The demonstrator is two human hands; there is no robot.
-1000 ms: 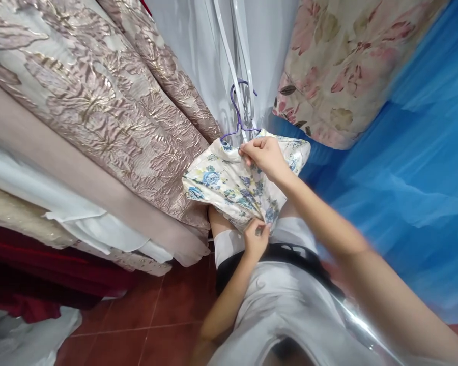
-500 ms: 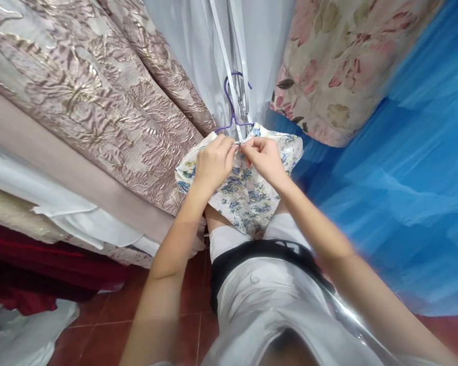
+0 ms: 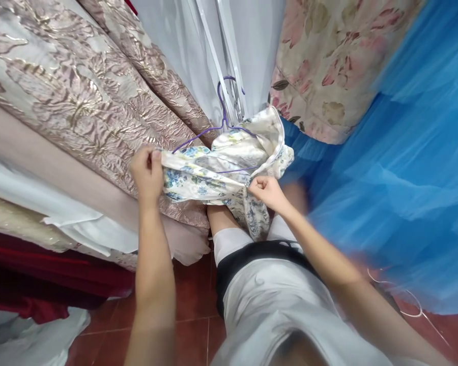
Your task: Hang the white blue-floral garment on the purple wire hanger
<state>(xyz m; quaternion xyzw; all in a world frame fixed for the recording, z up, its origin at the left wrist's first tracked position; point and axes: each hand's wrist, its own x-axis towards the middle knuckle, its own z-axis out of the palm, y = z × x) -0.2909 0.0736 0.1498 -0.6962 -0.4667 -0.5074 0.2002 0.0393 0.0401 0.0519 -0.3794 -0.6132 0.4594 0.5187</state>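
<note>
A white garment with a blue and yellow floral print [image 3: 202, 185] hangs around a purple hanger [image 3: 224, 109] in front of my legs. My left hand [image 3: 148, 170] is closed on one edge of the garment and holds it out to the left. At the lower end of this opening, my right hand [image 3: 266, 192] pinches the other part of the edge. A small fastening may lie at its fingertips, too small to make out. The garment gapes open, showing its inner side and the hanger's lower bar. Its far shoulder stands up at the right.
Pink brocade fabric [image 3: 80, 96] hangs close on the left, above white and dark red cloth [image 3: 61, 264]. White fabric with straps [image 3: 168, 46] hangs ahead. Floral cloth [image 3: 328, 76] and blue tulle [image 3: 412, 193] are on the right. The floor [image 3: 191, 290] is red tile.
My hands, together at the garment's neckline before, are now apart. My left hand has pulled its edge to the left, and my right hand has moved down. The garment has spread open over the hanger.
</note>
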